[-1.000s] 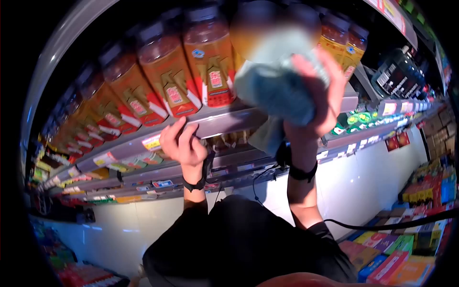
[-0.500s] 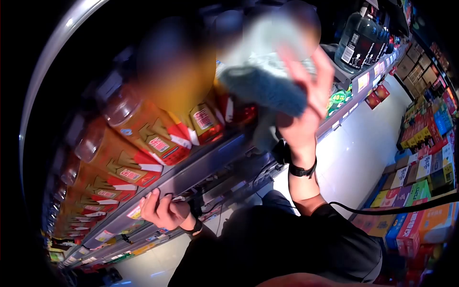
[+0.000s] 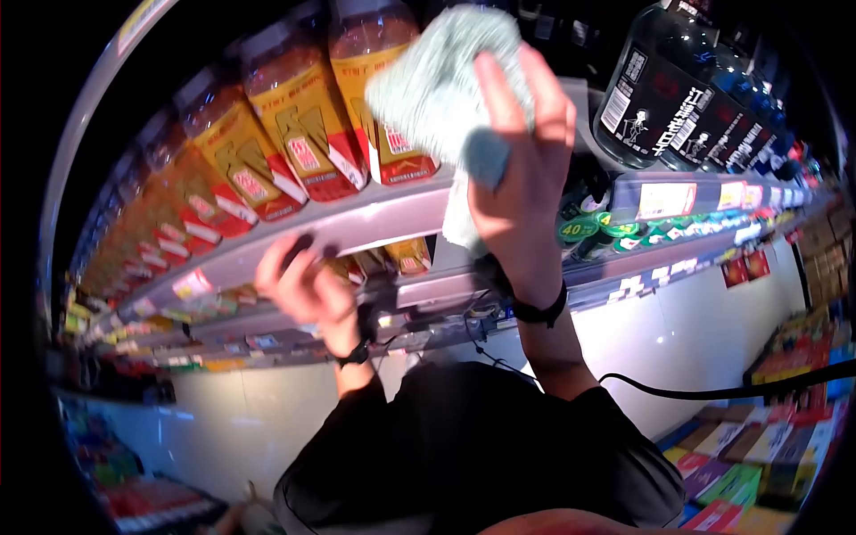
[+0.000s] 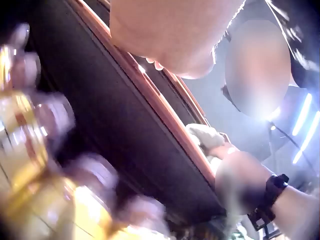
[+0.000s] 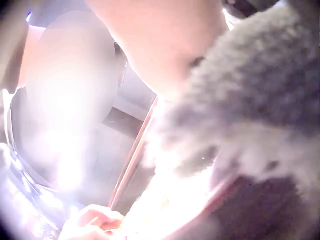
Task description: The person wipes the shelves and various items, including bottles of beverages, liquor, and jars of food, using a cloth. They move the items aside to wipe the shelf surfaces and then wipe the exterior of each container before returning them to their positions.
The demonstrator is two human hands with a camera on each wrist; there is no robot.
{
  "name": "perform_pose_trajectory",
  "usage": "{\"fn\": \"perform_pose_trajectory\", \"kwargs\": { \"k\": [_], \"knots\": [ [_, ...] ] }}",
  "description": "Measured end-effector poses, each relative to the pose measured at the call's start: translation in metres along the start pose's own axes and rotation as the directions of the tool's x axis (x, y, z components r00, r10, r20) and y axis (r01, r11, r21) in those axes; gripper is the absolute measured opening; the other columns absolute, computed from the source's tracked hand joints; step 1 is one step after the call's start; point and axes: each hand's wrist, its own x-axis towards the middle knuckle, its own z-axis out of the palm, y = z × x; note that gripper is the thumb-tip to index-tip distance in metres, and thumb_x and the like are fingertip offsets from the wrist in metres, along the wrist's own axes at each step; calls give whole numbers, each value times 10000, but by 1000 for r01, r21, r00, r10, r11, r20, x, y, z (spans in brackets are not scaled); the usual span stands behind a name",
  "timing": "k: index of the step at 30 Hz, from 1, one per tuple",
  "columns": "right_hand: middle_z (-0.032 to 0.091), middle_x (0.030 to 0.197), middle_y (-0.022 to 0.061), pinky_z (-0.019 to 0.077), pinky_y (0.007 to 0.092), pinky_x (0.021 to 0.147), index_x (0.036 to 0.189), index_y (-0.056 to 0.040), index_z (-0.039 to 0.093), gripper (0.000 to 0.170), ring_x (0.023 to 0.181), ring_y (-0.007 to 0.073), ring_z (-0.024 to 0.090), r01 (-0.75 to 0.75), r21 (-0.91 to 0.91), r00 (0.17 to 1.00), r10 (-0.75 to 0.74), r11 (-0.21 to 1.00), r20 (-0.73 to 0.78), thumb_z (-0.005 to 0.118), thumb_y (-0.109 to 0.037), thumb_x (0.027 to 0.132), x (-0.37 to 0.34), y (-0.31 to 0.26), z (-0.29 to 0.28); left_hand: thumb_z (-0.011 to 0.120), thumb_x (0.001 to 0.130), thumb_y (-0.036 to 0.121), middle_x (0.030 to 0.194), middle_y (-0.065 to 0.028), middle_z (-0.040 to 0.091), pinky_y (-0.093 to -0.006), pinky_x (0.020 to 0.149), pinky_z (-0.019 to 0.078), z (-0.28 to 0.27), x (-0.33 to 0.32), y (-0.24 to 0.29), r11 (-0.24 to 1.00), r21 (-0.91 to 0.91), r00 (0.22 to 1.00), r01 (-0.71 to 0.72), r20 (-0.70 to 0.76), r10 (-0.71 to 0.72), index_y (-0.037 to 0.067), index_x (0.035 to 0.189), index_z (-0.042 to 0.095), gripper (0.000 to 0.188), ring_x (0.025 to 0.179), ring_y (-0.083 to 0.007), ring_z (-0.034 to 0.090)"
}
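Observation:
In the head view a pale, fluffy cloth point(image 3: 446, 80) is held by the right hand point(image 3: 526, 178), whose fingers lie over it, in front of the shelf at the right end of the orange-yellow drink bottles point(image 3: 299, 134). The same cloth point(image 5: 260, 75) fills the right side of the right wrist view. My left hand point(image 3: 308, 285), slightly blurred, has loosely bent fingers and holds nothing, just below the front edge of the shelf point(image 3: 357, 223). The left wrist view shows part of the left hand point(image 4: 165, 35) close up, with blurred bottles point(image 4: 25, 140) to its left.
Dark-labelled clear bottles point(image 3: 651, 98) stand on the shelf at right, above a price-tag rail point(image 3: 664, 198). Green-capped items point(image 3: 584, 227) sit on the level below. Colourful boxes point(image 3: 740, 473) are stacked at lower right. A black cable point(image 3: 713, 388) runs out to the right.
The view has swung back from its tilt. The right hand and cloth have shifted left from their place a second ago, and the left hand has come away from the shelf edge.

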Motion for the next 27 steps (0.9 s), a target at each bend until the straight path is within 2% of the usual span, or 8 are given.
{"fn": "perform_pose_trajectory", "kwargs": {
  "k": [2,4,8,13,17,19,22,27],
  "knots": [
    [613,1295,152,440,440,1002,1165,-117,723,488,1150,349,577,-4,98,995,-6,995,97,790,-105,682,-27,0,-12,570,777,17,1276,-198,598,-483,1063,371,28,-3,29,1000,8,994,0,106,0,16,1148,632,376,1191,-373,531],
    [647,1237,112,458,422,972,1118,-121,729,483,1125,322,590,-60,196,987,28,979,158,800,-100,641,-49,3,-21,560,808,35,1401,-237,516,-519,1121,321,45,-17,36,1000,10,996,7,90,-8,-34,1352,473,555,1309,-427,450],
    [681,1171,57,445,392,966,991,-167,781,382,1092,272,588,-78,286,988,37,955,147,811,-126,613,-81,16,-29,555,837,21,1442,-245,469,-535,1174,264,29,-45,55,990,93,992,105,56,-111,-30,1387,432,566,1359,-424,410],
    [681,1147,31,407,371,961,969,-178,777,385,1066,243,578,-103,289,966,28,952,255,829,-119,592,-113,16,-38,562,755,-45,1316,-219,554,-488,1062,376,-9,-87,89,945,254,948,206,188,-257,-9,1267,536,514,1219,-401,514],
    [675,1115,96,458,408,933,967,-109,772,388,1068,301,595,-227,436,918,41,871,395,747,30,606,-160,22,-27,564,746,-77,1244,-218,580,-464,1001,436,-16,-126,106,911,234,869,339,293,-399,-22,1242,550,500,1136,-403,554],
    [610,1252,125,431,435,990,1088,-87,734,526,1148,339,570,-301,383,859,74,873,507,690,96,597,-196,23,-20,571,729,-91,1245,-211,579,-467,995,451,-15,-138,111,904,243,827,352,373,-421,-13,1253,551,530,1136,-408,553],
    [550,1336,148,385,446,1044,1291,-69,614,665,1245,349,506,-298,62,643,152,953,751,743,28,646,-241,22,-15,574,709,-108,1253,-191,574,-458,998,461,-11,-151,112,866,264,730,424,466,-500,1,1255,560,557,1155,-397,550],
    [576,1286,155,390,447,1013,1273,-52,613,642,1188,340,531,-326,89,641,151,941,752,751,-25,647,-248,30,-9,570,702,-115,1276,-183,558,-439,1000,468,-4,-169,104,851,222,627,475,593,-505,7,1254,567,566,1183,-392,542]
  ]
}}
